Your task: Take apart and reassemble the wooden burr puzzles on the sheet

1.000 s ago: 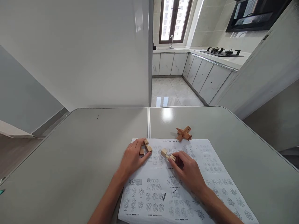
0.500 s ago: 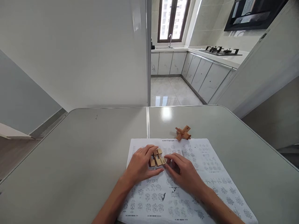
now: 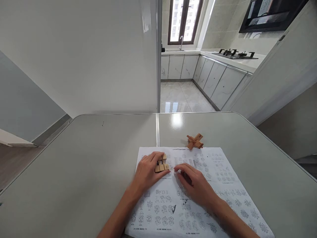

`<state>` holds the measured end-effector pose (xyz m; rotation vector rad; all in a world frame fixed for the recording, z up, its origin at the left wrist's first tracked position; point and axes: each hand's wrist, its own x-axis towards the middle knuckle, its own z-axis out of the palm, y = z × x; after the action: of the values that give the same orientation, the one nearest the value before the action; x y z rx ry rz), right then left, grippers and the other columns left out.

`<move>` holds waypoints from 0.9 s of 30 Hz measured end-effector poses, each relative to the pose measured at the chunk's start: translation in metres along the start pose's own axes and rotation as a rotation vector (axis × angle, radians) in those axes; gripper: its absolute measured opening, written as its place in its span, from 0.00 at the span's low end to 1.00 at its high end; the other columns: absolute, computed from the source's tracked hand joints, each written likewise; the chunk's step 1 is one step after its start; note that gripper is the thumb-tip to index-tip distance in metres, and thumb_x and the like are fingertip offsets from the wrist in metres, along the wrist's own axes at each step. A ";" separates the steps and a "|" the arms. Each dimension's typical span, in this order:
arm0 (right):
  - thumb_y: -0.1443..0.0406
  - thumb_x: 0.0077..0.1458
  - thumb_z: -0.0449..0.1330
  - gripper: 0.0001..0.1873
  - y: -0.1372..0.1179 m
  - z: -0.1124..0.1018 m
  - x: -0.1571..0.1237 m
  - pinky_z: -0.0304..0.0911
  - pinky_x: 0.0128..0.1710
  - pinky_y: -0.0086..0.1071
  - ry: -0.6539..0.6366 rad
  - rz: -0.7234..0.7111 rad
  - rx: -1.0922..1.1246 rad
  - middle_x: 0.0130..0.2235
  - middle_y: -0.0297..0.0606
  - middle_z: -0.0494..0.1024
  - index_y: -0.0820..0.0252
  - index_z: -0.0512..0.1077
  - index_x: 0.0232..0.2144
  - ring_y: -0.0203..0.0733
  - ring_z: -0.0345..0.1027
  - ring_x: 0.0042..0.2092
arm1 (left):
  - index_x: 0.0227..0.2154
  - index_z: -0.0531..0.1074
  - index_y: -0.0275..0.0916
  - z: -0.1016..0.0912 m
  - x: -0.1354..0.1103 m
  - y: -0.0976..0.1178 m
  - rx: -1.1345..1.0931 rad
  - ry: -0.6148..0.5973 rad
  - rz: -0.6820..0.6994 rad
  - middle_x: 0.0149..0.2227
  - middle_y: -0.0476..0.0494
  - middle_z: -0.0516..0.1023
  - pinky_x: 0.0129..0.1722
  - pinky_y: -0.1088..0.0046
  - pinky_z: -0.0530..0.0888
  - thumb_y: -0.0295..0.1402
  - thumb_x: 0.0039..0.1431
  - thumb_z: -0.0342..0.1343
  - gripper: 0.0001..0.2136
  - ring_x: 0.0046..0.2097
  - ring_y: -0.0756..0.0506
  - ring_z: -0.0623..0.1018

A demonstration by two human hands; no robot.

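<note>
A light wooden interlocking block puzzle [image 3: 161,168], its notched square-ended pieces lying side by side, rests on the printed sheet [image 3: 178,228]. My left hand [image 3: 148,170] grips it from the left, fingers over the far side and thumb along the near side, hiding part of it. Just to the right, my right hand [image 3: 194,181] hovers low over the paper, fingers curled and slightly apart, with nothing visible in them. A narrow gap separates its fingertips from the blocks.
A darker assembled wooden cross puzzle [image 3: 195,142], marked with a 2, sits at the sheet's far edge. Line diagrams cover the paper. The grey-green table [image 3: 74,165] has a pale seam running away from me. Beyond it is a kitchen with a gas hob [image 3: 235,54].
My left hand has drawn the light block puzzle slightly left and squared it up. My right hand has let go of its right end and stays nearly in place.
</note>
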<state>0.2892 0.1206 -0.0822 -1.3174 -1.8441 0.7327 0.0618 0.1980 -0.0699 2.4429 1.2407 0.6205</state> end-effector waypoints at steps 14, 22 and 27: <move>0.59 0.73 0.51 0.12 -0.001 -0.003 0.001 0.65 0.31 0.35 0.010 0.089 0.071 0.42 0.41 0.79 0.53 0.74 0.44 0.43 0.70 0.35 | 0.58 0.68 0.47 -0.015 0.003 -0.021 0.178 0.255 -0.404 0.55 0.44 0.78 0.46 0.59 0.78 0.47 0.63 0.63 0.24 0.47 0.38 0.81; 0.49 0.68 0.58 0.18 0.007 -0.009 0.007 0.68 0.36 0.38 0.163 0.313 0.372 0.39 0.42 0.81 0.56 0.75 0.44 0.44 0.70 0.34 | 0.57 0.68 0.44 -0.013 0.003 -0.006 0.076 0.375 -0.246 0.57 0.39 0.71 0.29 0.72 0.74 0.42 0.68 0.58 0.18 0.38 0.46 0.81; 0.49 0.63 0.65 0.21 0.007 -0.019 0.012 0.68 0.32 0.35 0.371 0.426 0.665 0.45 0.42 0.81 0.55 0.72 0.50 0.39 0.69 0.31 | 0.50 0.70 0.43 -0.009 -0.001 0.008 -0.095 0.300 -0.051 0.40 0.48 0.76 0.28 0.75 0.70 0.36 0.70 0.54 0.09 0.27 0.52 0.70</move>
<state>0.3067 0.1351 -0.0741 -1.2800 -0.9081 1.1133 0.0619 0.1936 -0.0590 2.2918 1.3441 1.0360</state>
